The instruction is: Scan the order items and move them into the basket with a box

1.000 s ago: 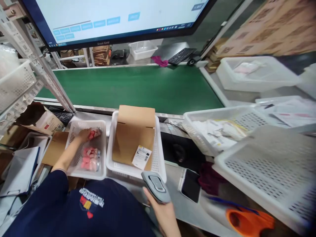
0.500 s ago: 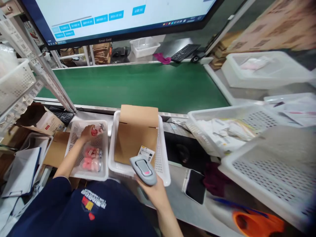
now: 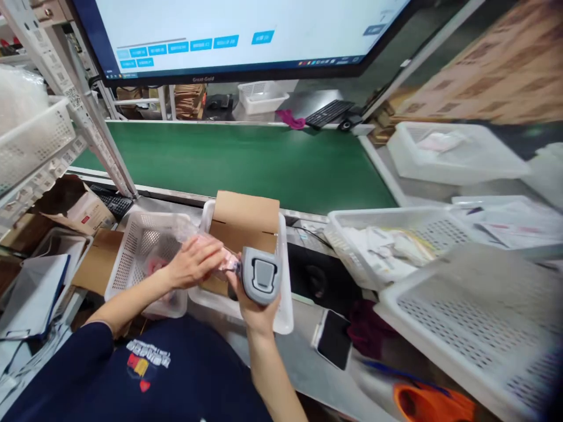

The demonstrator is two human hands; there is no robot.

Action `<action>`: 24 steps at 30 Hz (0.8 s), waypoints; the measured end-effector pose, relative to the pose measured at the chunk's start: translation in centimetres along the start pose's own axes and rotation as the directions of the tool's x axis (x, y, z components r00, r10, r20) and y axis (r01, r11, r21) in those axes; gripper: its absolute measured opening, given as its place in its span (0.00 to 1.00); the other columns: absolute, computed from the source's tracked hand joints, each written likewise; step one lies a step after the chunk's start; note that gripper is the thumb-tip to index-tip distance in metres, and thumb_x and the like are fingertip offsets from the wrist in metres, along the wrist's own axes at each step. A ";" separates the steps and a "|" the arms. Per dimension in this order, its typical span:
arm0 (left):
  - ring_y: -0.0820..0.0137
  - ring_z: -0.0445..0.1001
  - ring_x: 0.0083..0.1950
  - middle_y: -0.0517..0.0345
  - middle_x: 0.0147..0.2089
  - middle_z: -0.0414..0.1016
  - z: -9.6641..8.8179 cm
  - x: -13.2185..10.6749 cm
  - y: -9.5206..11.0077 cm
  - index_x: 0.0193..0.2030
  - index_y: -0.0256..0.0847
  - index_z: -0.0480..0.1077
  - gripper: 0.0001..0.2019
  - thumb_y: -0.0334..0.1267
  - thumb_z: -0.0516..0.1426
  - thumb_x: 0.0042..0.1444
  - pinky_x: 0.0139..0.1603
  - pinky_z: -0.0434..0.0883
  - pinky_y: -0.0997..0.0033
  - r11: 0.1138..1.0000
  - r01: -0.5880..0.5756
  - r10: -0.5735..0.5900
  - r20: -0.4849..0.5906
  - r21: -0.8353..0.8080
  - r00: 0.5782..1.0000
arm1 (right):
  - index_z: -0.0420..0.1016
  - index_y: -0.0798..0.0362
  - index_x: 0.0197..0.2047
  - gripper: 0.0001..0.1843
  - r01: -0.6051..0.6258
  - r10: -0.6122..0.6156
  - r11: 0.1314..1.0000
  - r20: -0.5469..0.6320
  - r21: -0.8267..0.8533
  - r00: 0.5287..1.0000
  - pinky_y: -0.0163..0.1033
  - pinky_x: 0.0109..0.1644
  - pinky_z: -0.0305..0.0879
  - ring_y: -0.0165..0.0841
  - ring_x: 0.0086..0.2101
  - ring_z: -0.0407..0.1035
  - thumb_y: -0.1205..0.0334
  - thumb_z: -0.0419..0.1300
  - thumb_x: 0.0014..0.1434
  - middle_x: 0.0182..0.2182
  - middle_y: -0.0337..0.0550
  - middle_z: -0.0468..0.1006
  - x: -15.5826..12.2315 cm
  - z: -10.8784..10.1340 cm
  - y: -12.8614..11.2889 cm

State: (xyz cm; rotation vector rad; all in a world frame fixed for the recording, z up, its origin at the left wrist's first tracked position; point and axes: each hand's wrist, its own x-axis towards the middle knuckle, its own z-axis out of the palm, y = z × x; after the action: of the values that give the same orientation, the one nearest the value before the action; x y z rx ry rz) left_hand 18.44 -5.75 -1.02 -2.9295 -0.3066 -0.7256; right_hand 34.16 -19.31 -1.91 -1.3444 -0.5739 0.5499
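My right hand (image 3: 257, 310) is wrapped round a grey barcode scanner (image 3: 264, 275) above the front of the right white basket (image 3: 285, 293). Close to it, my left hand (image 3: 197, 261) grips a pink item in clear plastic (image 3: 226, 261), whose far end reaches the scanner's left side. What exactly the wrapping holds is blurred. Beneath both hands, a brown cardboard box (image 3: 246, 214) with its flap up sits in the basket. The left white basket (image 3: 118, 266) has more pink wrapped items (image 3: 156, 264) in it, partly hidden by my left forearm.
A monitor (image 3: 246, 58) hangs over the green conveyor belt (image 3: 246, 158). To the right, a white basket of papers (image 3: 343, 234) stands behind another white basket (image 3: 391, 310). A phone (image 3: 334, 340) lies on the metal table near a dark red cloth (image 3: 369, 328). An orange object (image 3: 431, 404) sits at the front right.
My left hand has lifted a pink wrapped item out of the left basket and brought it right, beside the scanner. The scanner has risen slightly and turned in my right hand.
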 end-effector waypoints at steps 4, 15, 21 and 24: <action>0.57 0.70 0.75 0.45 0.69 0.76 0.5 0.5 3.1 0.70 0.45 0.69 0.26 0.44 0.57 0.66 0.83 0.57 0.47 0.970 -0.213 0.207 -0.058 -0.116 0.977 | 0.80 0.53 0.53 0.29 -0.009 0.015 0.997 -0.075 0.072 0.997 0.67 0.63 0.75 0.52 0.50 0.81 0.47 0.76 0.54 0.51 0.56 0.84 -1.9 -0.2 0.3; 0.60 0.68 0.77 0.48 0.72 0.75 -4.0 5.6 -0.2 0.78 0.47 0.61 0.31 0.30 0.55 0.70 0.85 0.52 0.51 0.968 -0.251 0.250 0.027 0.028 0.968 | 0.79 0.55 0.53 0.31 -0.061 0.051 0.997 -0.184 -0.051 0.982 0.65 0.64 0.75 0.51 0.49 0.81 0.43 0.75 0.54 0.51 0.58 0.85 -1.8 -1.4 -3.3; 0.52 0.79 0.65 0.34 0.64 0.78 -0.3 5.6 -0.3 0.84 0.39 0.38 0.49 0.58 0.59 0.69 0.66 0.78 0.49 0.939 -0.164 0.103 -0.208 -0.301 0.973 | 0.75 0.51 0.50 0.28 0.010 -0.018 0.998 -0.148 -0.055 0.989 0.63 0.59 0.77 0.48 0.45 0.80 0.47 0.76 0.51 0.46 0.53 0.83 -1.7 -2.1 -4.6; 0.51 0.82 0.61 0.32 0.62 0.77 1.1 4.7 -1.5 0.84 0.38 0.26 0.58 0.64 0.60 0.66 0.59 0.81 0.49 0.906 -0.014 -0.095 -0.236 -0.423 0.967 | 0.75 0.50 0.50 0.24 0.012 -0.015 0.996 -0.039 -0.086 0.999 0.56 0.51 0.80 0.46 0.41 0.80 0.48 0.73 0.56 0.44 0.49 0.83 -1.8 -4.9 -6.1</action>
State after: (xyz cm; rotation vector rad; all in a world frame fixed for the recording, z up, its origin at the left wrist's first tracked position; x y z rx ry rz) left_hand 22.68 -3.28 0.29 -3.1732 -0.2069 -1.3075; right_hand 36.38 -24.98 3.33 -1.4290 -0.5794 0.4909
